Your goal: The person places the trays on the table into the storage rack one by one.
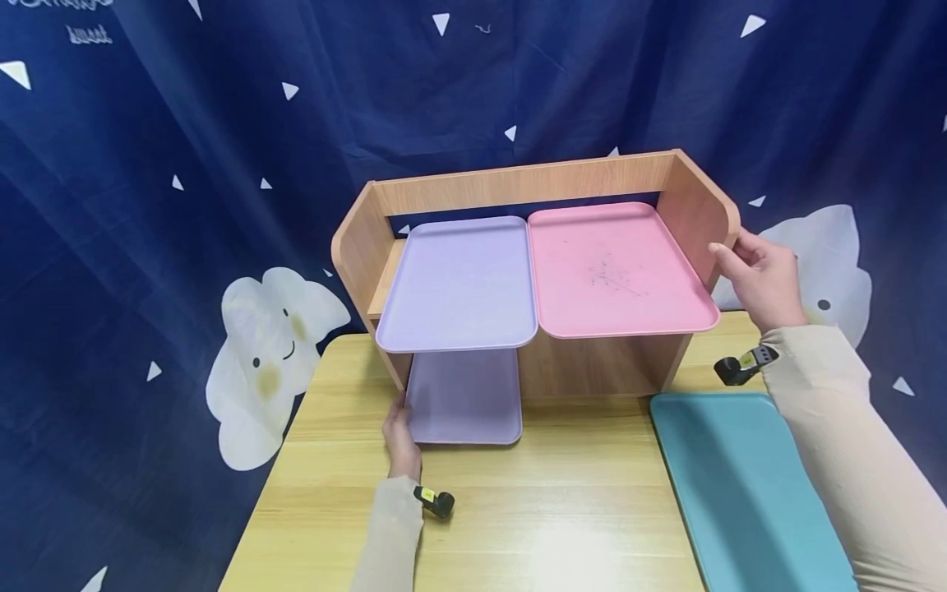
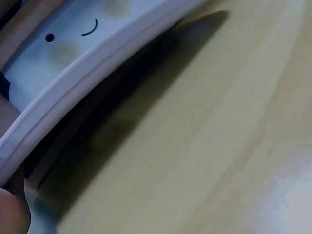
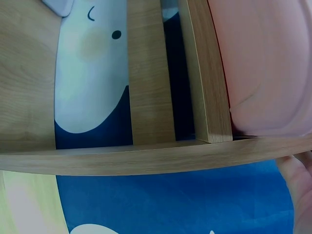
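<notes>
My left hand (image 1: 401,436) holds the left edge of a purple tray (image 1: 464,403) that sticks out of the shelf's lower left compartment. In the left wrist view the tray's rim (image 2: 73,92) slants across above its dark shadow on the wood. With thumb and fingers, my right hand (image 1: 765,275) grips the front edge of the right side panel (image 1: 699,218) of a wooden desktop shelf. The right wrist view has its fingers (image 3: 295,178) against that panel's edge. On the upper board lie a lavender tray (image 1: 462,284) and a pink tray (image 1: 617,271), side by side.
A teal tray (image 1: 740,485) lies on the wooden table (image 1: 577,485) at the right, partly under my right forearm. Behind the shelf hangs a dark blue curtain (image 1: 444,99) with white triangles and smiling clouds. Both upper trays overhang the board's front.
</notes>
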Demonstrator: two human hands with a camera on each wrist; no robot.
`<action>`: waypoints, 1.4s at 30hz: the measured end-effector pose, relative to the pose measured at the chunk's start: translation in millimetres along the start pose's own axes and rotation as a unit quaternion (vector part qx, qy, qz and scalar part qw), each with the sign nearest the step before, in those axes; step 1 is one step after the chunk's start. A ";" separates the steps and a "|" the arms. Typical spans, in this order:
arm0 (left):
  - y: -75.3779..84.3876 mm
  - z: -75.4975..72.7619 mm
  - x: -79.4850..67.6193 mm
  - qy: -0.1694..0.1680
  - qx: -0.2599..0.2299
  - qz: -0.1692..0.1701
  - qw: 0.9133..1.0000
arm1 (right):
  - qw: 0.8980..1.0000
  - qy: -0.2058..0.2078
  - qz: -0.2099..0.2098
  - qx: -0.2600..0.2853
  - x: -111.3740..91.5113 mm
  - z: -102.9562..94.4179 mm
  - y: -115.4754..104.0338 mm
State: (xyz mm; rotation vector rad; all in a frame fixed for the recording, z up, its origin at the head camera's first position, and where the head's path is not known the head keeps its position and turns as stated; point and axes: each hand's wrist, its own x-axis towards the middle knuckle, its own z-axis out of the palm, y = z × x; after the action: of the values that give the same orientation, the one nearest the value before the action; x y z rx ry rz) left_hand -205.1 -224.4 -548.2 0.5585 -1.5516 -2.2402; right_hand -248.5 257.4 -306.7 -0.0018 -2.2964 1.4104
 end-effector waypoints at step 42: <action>28.0 33.7 -47.8 -0.036 0.080 0.106 0.990 | 1.000 0.001 0.017 -0.022 0.4 -1.3 -0.8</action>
State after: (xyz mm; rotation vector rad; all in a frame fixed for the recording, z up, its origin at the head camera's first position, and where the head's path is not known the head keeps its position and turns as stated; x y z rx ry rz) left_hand -179.4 -182.9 -505.5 0.3401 -1.7496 -2.0092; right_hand -248.1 258.2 -305.4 -0.0555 -2.3357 1.3753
